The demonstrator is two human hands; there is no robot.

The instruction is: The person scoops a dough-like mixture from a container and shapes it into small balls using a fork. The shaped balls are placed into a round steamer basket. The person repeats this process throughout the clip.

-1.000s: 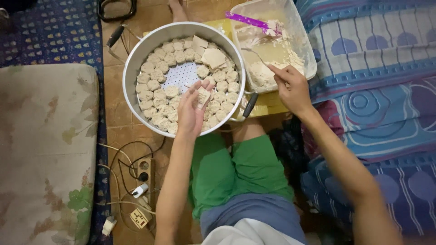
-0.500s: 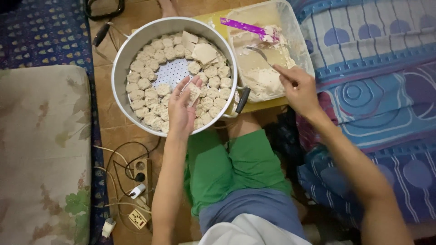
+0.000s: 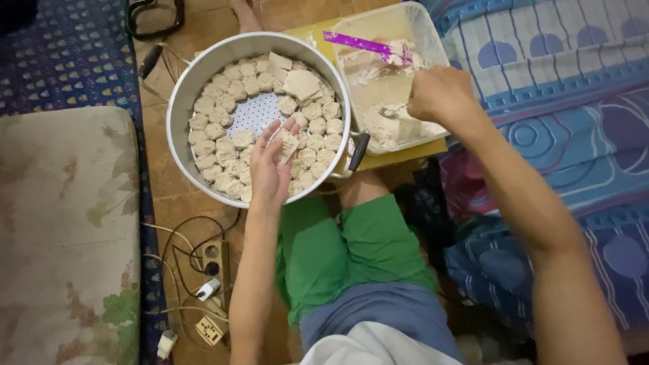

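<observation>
1. A thin square pale dough wrapper [image 3: 286, 143] is held flat in the left hand [image 3: 268, 170], cupped loosely in the palm with the fingers curled up around it, right above the round metal steamer pot [image 3: 181, 108].
2. The pot is seen sitting on the brown tiled floor [image 3: 162, 196], and its perforated tray is ringed with small pale round dumplings [image 3: 223, 145]; a bare patch is left in the middle.
3. A few more square wrappers [image 3: 301, 82] are laid on top of the dumplings at the far side of the pot.
4. A small metal fork [image 3: 393, 109] is pinched in the right hand [image 3: 443, 94], fingers closed tight on the handle, and its tines are dipped into the pale filling in the clear rectangular plastic container [image 3: 433, 27] just beside the pot.
5. A purple flat spatula [image 3: 365, 44] is rested across that container.
6. Green shorts [image 3: 345, 247] are visible below, and a power strip with tangled cables [image 3: 209, 270] is spotted on the floor near the floral cushion [image 3: 64, 236].
</observation>
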